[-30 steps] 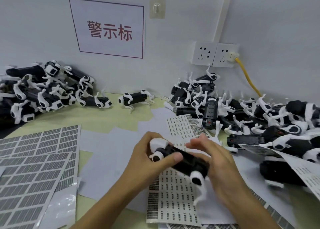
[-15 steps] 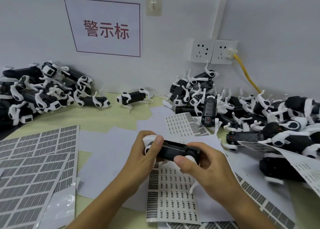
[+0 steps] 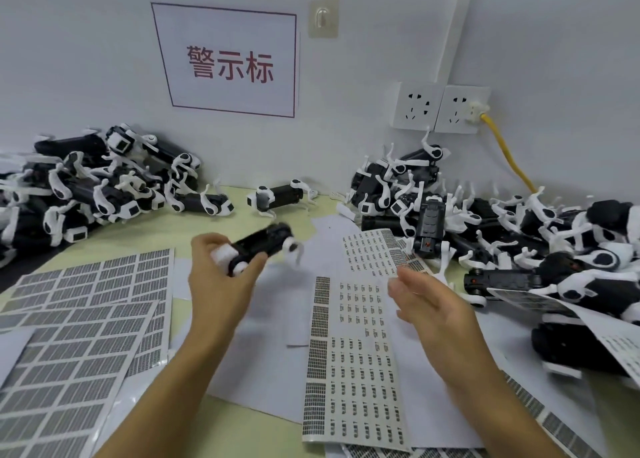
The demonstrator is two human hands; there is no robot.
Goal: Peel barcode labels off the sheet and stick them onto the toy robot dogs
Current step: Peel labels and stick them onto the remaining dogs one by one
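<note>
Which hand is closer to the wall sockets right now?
Right. The right hand hangs open over the label sheets, below the sockets and slightly left. The left hand, holding a toy dog, is much farther left.

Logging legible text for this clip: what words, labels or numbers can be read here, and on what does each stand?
"警示标": red characters on the white wall sign.
Centre label sheet: barcodes and small codes, too small and blurred to read.
Left label sheets: grey barcode rows, unreadable.
Toy robot dog gripped by the left hand: no readable text; blurred.
Wall sockets: no text visible.
</note>
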